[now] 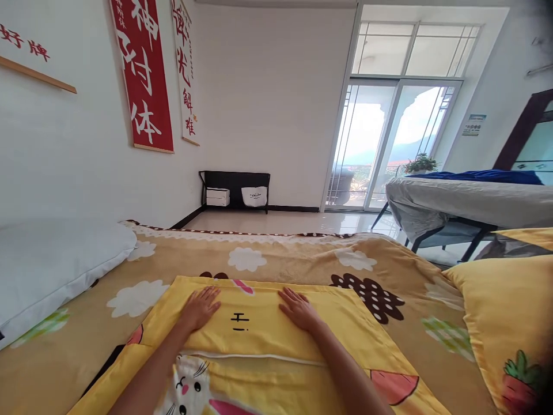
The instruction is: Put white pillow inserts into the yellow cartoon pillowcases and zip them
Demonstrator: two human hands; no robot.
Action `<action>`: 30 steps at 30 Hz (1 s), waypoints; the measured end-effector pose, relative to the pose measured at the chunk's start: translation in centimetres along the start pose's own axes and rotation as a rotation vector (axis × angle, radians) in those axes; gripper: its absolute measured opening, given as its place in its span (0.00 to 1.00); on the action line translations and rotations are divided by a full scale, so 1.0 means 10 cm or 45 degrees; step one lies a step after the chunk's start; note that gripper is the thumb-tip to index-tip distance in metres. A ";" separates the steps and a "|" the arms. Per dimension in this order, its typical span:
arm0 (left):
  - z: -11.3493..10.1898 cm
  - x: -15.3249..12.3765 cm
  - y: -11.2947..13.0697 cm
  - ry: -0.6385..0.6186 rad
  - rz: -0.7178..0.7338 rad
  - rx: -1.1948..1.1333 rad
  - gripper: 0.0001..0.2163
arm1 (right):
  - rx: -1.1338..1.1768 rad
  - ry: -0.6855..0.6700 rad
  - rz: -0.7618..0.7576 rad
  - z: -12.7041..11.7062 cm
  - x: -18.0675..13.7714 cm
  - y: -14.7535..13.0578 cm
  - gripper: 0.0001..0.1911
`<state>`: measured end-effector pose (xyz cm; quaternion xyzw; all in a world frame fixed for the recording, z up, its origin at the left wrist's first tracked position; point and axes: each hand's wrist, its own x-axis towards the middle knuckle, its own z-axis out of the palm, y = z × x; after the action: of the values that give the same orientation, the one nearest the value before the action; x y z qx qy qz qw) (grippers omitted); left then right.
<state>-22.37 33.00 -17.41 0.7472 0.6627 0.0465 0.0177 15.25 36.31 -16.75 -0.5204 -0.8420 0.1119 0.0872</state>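
Observation:
A yellow pillowcase (263, 331) lies spread out in front of me, printed with a rabbit, watermelon slices and the letters "Hi". A pale edge runs across it where one layer of cloth overlaps another. My left hand (201, 308) rests flat on its far left part, fingers stretched out. On the far right part, my right hand (299, 309) presses flat too, also with fingers extended. Neither hand grips anything. Beneath the pillowcase is a tan blanket (294, 262) with cloud patterns. Both forearms cover some of the near cloth.
To the left lies a white pillow (60, 259); to the right, a yellow pillow (488, 300) with a carrot print. A dark object (103, 369) shows partly under the pillowcase's left edge. Beyond the bed stand a black rack (235, 181) and a covered table (470, 199).

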 end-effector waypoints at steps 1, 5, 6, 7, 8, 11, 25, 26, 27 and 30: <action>-0.03 -0.05 -0.22 0.007 -0.050 0.030 0.26 | -0.018 -0.011 0.043 -0.08 -0.12 0.20 0.32; -0.15 -0.10 -0.57 0.049 -0.318 0.144 0.27 | -0.133 0.017 0.337 -0.30 -0.47 0.61 0.33; -0.16 -0.07 -0.43 0.102 -0.308 0.163 0.27 | -0.151 0.039 0.378 -0.30 -0.46 0.55 0.33; -0.16 -0.02 -0.19 0.168 -0.239 0.171 0.27 | -0.153 0.056 0.374 -0.26 -0.41 0.42 0.32; -0.14 0.03 0.12 0.216 -0.103 0.142 0.27 | -0.141 0.065 0.329 -0.20 -0.32 0.23 0.31; -0.01 0.18 1.12 0.032 0.333 -0.077 0.26 | -0.071 0.045 0.096 0.06 0.01 -0.39 0.27; 0.14 0.14 -1.13 0.177 -0.187 -0.063 0.29 | -0.256 0.080 0.458 -0.15 -0.63 1.63 0.33; 0.11 0.14 -1.13 0.194 -0.210 -0.080 0.29 | -0.265 0.082 0.490 -0.17 -0.64 1.63 0.33; 0.07 0.13 -1.09 0.206 -0.236 -0.093 0.29 | -0.271 0.085 0.531 -0.19 -0.63 1.58 0.33; -0.07 0.13 -0.69 0.271 -0.346 -0.095 0.29 | -0.292 0.112 0.659 -0.31 -0.57 1.26 0.32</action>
<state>-29.13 35.06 -17.24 0.6404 0.7536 0.1470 -0.0188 29.36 36.95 -17.48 -0.7289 -0.6837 0.0117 0.0327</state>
